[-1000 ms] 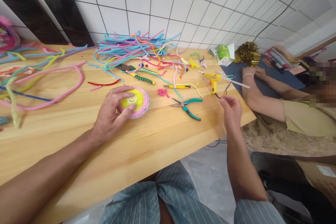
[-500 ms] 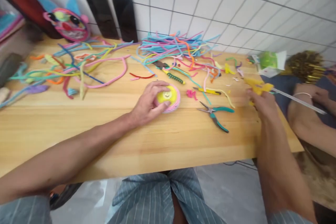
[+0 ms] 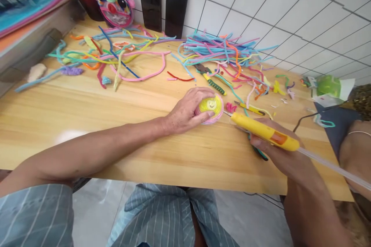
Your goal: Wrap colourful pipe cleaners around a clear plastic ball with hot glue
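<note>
Head view | left hand (image 3: pixel 185 112): fingers clasping coiled disc (image 3: pixel 212 104) | right hand (image 3: pixel 282 161): fingers wrapped round glue gun (image 3: pixel 256 126) | disc likely light, soft, squashable; best held by rim

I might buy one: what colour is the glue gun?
The glue gun is mostly yellow, clearest in the head view.

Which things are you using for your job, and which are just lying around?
In use:
disc, in the left hand
glue gun, in the right hand
glue stick, sticking out of the gun

Lying around, it seems:
knife
pliers, partly hidden
pink curl
pipe cleaner pile
</note>
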Demonstrator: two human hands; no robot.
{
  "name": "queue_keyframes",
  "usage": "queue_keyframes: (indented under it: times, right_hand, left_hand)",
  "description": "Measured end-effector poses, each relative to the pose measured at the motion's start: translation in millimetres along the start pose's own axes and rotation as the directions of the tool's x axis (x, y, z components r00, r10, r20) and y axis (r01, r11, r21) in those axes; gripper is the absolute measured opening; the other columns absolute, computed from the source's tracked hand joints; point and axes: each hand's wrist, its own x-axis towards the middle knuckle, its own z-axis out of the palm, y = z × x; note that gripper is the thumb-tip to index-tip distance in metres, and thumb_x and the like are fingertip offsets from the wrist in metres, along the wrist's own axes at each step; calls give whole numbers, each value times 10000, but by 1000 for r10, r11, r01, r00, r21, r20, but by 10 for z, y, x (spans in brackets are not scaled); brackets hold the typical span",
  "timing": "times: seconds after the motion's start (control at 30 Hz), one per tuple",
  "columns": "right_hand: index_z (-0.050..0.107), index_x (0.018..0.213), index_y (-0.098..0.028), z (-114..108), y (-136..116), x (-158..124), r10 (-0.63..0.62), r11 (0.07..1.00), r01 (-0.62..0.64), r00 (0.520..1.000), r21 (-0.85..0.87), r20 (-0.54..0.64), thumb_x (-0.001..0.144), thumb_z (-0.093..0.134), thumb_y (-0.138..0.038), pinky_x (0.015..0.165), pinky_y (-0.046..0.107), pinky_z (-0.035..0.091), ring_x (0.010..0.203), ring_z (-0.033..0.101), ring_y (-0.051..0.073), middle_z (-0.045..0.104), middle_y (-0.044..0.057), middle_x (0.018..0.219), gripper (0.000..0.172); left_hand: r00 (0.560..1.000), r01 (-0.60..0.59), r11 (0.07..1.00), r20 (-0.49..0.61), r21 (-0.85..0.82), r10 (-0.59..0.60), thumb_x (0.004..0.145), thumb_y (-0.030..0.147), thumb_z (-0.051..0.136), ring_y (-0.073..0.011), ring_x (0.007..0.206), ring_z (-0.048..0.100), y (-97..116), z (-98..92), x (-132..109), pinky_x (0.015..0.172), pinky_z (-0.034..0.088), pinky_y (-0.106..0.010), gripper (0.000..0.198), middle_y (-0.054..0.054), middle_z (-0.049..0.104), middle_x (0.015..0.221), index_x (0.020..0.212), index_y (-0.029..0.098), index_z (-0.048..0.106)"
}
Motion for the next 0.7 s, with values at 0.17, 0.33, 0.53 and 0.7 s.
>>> queue_keyframes:
  times: [0.17,0.33,0.53,0.7]
  right_hand:
    - [756,866,-300,-18,-22,99,-79,997,78,995,13,64,899,831,-519,888,468,671,931,798,301,828,53,970,234]
    - [756,874,-322,-70,-50,169,-120,993,120,985,6,128,955,784,-549,793,475,645,893,778,306,809,33,971,243]
    - [761,951,-342,-99,-135,280,-144,989,148,969,-3,198,986,768,-516,774,485,643,857,768,304,809,23,986,178]
    - [732,954,-354,-128,-62,317,-147,987,156,968,-26,203,993,758,-468,751,474,645,854,775,304,796,23,989,123]
  left_hand:
    - [999,-9,999,-35,-49,8,1146,401,577,-277,1396,699,63,-15,40,1204,560,-511,272,-148,753,1435,1361,238,607]
    - [998,33,995,-46,-99,-37,1127,359,594,-284,1359,713,104,-8,34,1189,566,-502,267,-150,749,1421,1361,230,595]
    - [997,-5,992,-79,-126,-5,1112,308,625,-270,1340,717,96,36,19,1166,588,-492,237,-153,747,1402,1324,233,548]
    - [996,-58,995,-76,-79,52,1125,306,624,-263,1370,718,96,25,44,1166,590,-485,221,-156,761,1409,1324,222,580]
